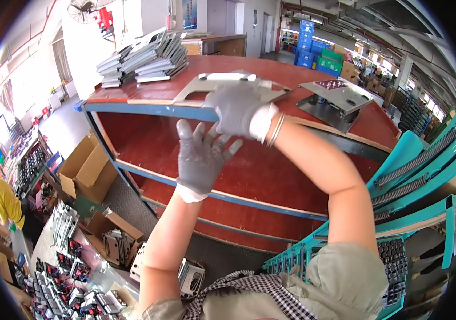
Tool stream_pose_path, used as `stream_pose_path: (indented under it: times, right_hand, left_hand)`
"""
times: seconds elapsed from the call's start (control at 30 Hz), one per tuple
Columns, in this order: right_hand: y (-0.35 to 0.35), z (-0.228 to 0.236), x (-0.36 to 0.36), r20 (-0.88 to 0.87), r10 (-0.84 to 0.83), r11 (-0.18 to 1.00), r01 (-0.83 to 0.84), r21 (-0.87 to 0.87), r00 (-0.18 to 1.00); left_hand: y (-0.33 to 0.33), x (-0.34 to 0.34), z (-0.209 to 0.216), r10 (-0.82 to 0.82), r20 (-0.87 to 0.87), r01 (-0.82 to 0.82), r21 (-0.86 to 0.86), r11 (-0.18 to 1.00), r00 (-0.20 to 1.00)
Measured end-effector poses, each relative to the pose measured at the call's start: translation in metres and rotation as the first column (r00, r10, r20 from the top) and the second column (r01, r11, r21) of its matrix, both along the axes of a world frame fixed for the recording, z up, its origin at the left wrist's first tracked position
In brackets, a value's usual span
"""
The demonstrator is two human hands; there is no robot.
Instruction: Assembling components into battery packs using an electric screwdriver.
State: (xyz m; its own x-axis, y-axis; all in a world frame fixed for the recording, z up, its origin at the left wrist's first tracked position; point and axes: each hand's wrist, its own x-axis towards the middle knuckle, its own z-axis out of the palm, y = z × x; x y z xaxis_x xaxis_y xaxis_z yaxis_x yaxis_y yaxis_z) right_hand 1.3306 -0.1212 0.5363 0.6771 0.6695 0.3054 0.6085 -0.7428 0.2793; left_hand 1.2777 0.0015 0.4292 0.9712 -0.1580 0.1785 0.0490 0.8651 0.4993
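Note:
Both of my hands wear grey gloves. My right hand (236, 109) is over the front part of a flat silver metal plate (209, 84) with a cutout, which lies on the red tabletop. The hand is blurred, and its fingertips are hidden, so its grip on the plate does not show. Just below the table's front edge, my left hand (201, 162) is raised with its fingers spread and nothing in it. Its fingertips are close to the underside of my right hand.
Stacked metal plates (158, 56) stand at the table's (222, 64) back left. A bent metal piece (337, 95) sits at the right. Teal machinery (420, 176) with springs is close on my right. Cardboard boxes (89, 168) and a bench of small parts are at left, near a person in yellow (6, 200).

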Motion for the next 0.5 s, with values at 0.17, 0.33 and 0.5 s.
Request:
stream_pose_path:
  times: [0.17,0.33,0.5]
  right_hand:
    - [0.016,-0.044,-0.04,0.298,0.186,0.971,-0.222,0.09,0.936]
    - [-0.009,-0.017,-0.02,0.517,0.167,0.722,-0.461,0.516,0.84]
    - [-0.056,-0.017,0.027,-0.311,0.031,0.783,0.171,0.599,0.95]
  left_hand:
    - [0.012,0.035,-0.013,-0.123,0.279,0.165,-0.135,0.977,0.952]
    - [0.032,0.042,-0.029,-0.014,0.089,0.026,-0.131,0.991,0.996]
    - [0.038,0.009,-0.04,0.051,0.373,-0.033,-0.053,0.998,0.926]
